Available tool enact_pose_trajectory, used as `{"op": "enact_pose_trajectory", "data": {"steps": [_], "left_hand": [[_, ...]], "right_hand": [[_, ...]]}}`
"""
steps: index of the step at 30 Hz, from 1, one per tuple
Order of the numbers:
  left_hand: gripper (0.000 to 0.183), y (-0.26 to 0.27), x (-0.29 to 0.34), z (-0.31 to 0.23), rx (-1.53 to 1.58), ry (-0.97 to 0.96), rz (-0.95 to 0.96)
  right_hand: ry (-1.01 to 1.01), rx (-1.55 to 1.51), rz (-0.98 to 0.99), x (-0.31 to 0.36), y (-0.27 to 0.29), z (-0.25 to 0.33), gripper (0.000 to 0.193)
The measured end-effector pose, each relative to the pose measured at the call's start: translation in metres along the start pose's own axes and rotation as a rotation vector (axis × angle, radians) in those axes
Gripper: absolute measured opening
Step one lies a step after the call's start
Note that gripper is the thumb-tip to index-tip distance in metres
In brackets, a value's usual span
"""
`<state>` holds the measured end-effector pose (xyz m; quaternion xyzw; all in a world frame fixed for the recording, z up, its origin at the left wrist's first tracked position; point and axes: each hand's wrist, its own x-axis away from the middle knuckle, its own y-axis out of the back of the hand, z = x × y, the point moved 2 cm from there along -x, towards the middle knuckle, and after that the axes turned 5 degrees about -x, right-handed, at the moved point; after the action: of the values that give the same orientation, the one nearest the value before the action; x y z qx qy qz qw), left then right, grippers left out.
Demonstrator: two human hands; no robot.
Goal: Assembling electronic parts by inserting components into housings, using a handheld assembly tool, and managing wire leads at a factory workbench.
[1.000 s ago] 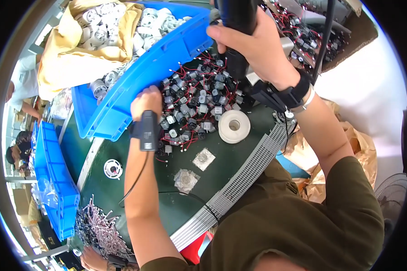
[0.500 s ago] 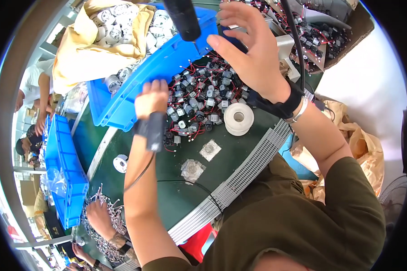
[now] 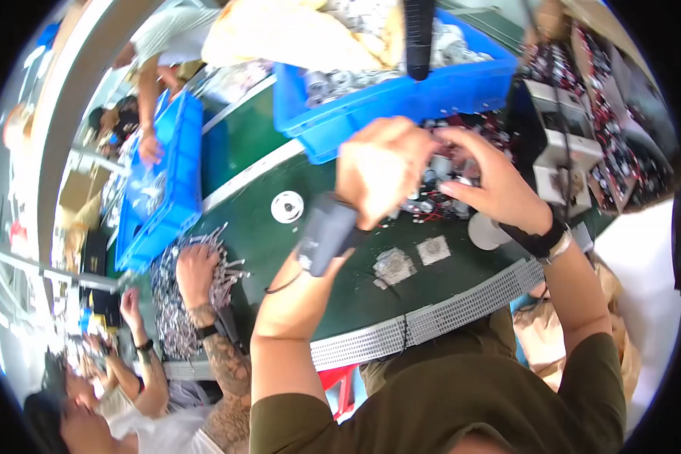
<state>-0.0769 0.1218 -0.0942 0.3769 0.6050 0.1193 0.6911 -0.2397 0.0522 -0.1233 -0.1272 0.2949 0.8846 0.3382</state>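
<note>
My left hand (image 3: 380,170) is over the left side of a pile of small grey and black parts with red wires (image 3: 431,200). It is blurred, and its fingertips are hidden. Close beside it, my right hand (image 3: 499,178) curves over the pile with thumb and fingers apart; parts show through the gap. Whether a small part is between the two hands cannot be made out. A white spool (image 3: 486,231) stands below my right wrist. Two small clear, flat pieces, one crumpled (image 3: 394,267) and one squarish (image 3: 433,250), lie on the green table (image 3: 340,303).
A blue bin (image 3: 401,102) of white fittings stands beyond my hands. A white round fitting (image 3: 287,206) lies left. Boxes of wired parts (image 3: 605,113) are at right. A co-worker's hand (image 3: 197,272) touches a heap of thin metallic pieces (image 3: 178,310); another blue bin (image 3: 178,181) stands behind.
The view has swung left, so the scene sits further right. My left hand has left the bin's side and come together with my right hand, which has lowered to the pile.
</note>
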Motion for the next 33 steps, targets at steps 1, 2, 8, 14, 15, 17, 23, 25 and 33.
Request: {"op": "enact_pose_trajectory", "data": {"steps": [1, 2, 8, 14, 15, 17, 23, 25, 33], "left_hand": [[0.003, 0.003, 0.001, -0.005, 0.013, -0.068, -0.025], [0.005, 0.005, 0.004, -0.009, 0.030, -0.048, -0.010], [0.021, 0.055, 0.025, 0.018, 0.107, 0.380, -0.432], [0.032, 0.189, 0.135, 0.280, -0.721, 0.991, -0.181], [0.033, 0.210, 0.155, 0.313, -0.745, 1.020, 0.070], [0.035, 0.265, 0.204, 0.369, -0.875, 1.027, 0.267], [0.050, 0.288, 0.249, 0.445, -0.941, 1.170, 0.709], [0.062, 0.267, 0.269, 0.456, -1.264, 1.058, 0.703], [0.054, 0.240, 0.266, 0.481, -1.140, 1.032, 1.063]], "right_hand": [[-0.106, -0.049, 0.114, 0.002, -0.003, -0.004, 0.044], [-0.211, -0.082, 0.178, 0.003, -0.005, -0.008, 0.037], [-0.042, -0.075, 0.103, 0.024, 0.012, 0.007, 0.022], [-0.318, -0.256, 0.042, 0.047, 0.026, 0.007, 0.022], [-0.311, -0.269, 0.004, 0.047, 0.024, 0.004, 0.024], [-0.297, -0.196, 0.010, 0.042, 0.024, 0.016, 0.027], [-0.340, -0.069, -0.205, 0.037, 0.020, 0.018, 0.030], [-0.345, 0.018, -0.198, 0.034, 0.023, 0.010, 0.033], [-0.305, -0.022, -0.196, 0.003, -0.005, 0.004, 0.025]]}}
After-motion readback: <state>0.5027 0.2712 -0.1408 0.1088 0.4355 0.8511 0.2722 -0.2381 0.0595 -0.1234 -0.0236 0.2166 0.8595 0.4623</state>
